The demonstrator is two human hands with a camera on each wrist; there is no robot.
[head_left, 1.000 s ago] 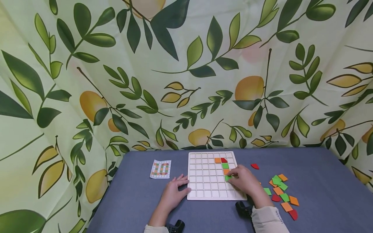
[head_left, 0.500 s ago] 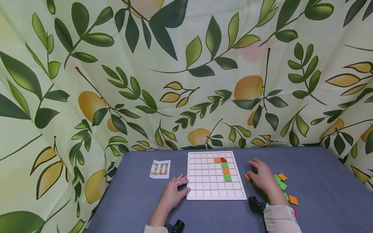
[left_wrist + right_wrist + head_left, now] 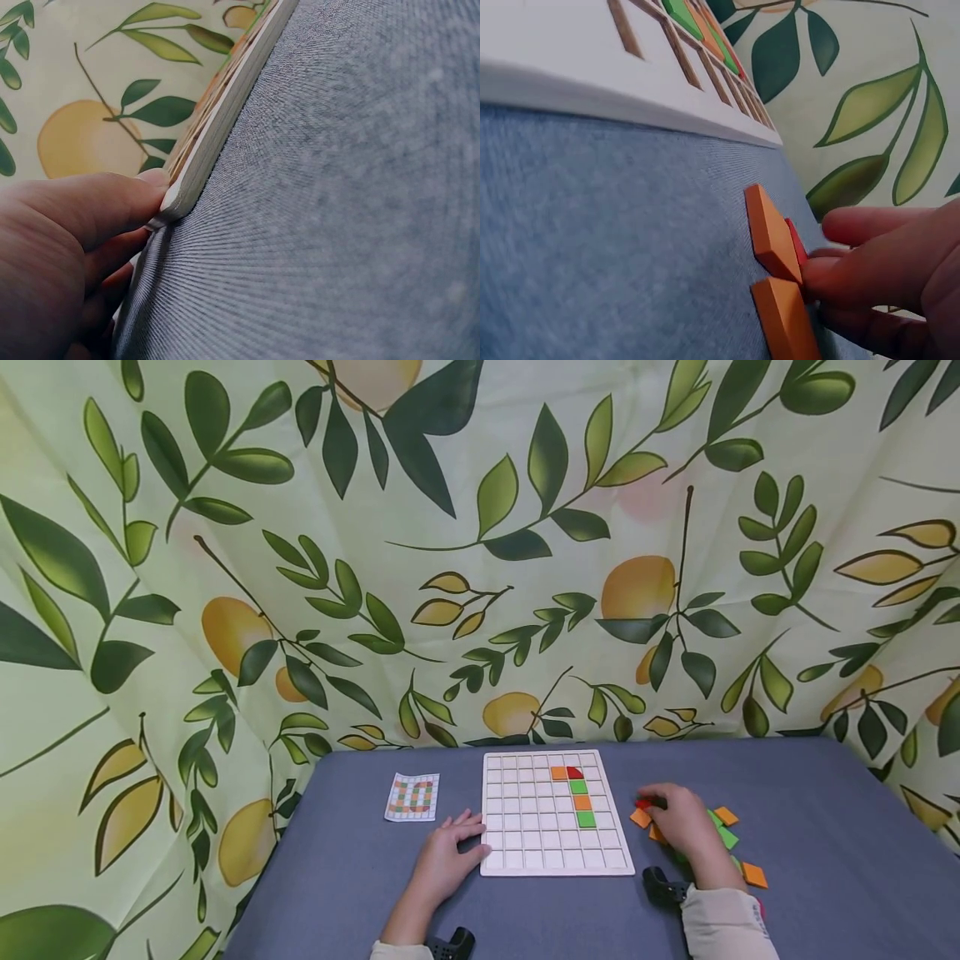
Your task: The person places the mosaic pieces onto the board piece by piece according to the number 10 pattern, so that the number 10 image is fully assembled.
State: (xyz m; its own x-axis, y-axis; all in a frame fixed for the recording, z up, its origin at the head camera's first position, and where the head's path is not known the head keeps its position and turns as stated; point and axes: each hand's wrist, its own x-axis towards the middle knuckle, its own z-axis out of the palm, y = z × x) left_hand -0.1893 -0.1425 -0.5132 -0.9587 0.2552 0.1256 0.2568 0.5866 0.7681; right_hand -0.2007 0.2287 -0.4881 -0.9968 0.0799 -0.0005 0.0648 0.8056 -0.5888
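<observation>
A white grid board (image 3: 525, 835) lies on the table, with a few orange, green and red tiles set in its cells. My left hand (image 3: 447, 852) rests at the board's left edge; in the left wrist view its thumb (image 3: 124, 199) touches the board near a corner. Right of the board, my right hand (image 3: 681, 818) pinches a rounded red tile (image 3: 642, 804) at its fingertips. Two orange tiles (image 3: 774, 232) lie beside those fingers in the right wrist view. The palm hides part of the loose tiles.
A small printed card (image 3: 412, 797) with a coloured grid pattern lies left of the board. Loose orange and green tiles (image 3: 727, 837) are scattered around the right forearm. A leaf-and-fruit patterned cloth (image 3: 450, 568) hangs behind the blue-grey tabletop (image 3: 330, 860).
My right hand has left the green tile on the board and moved right to the loose tiles. The red tile has shifted slightly toward the board. My left hand stays put.
</observation>
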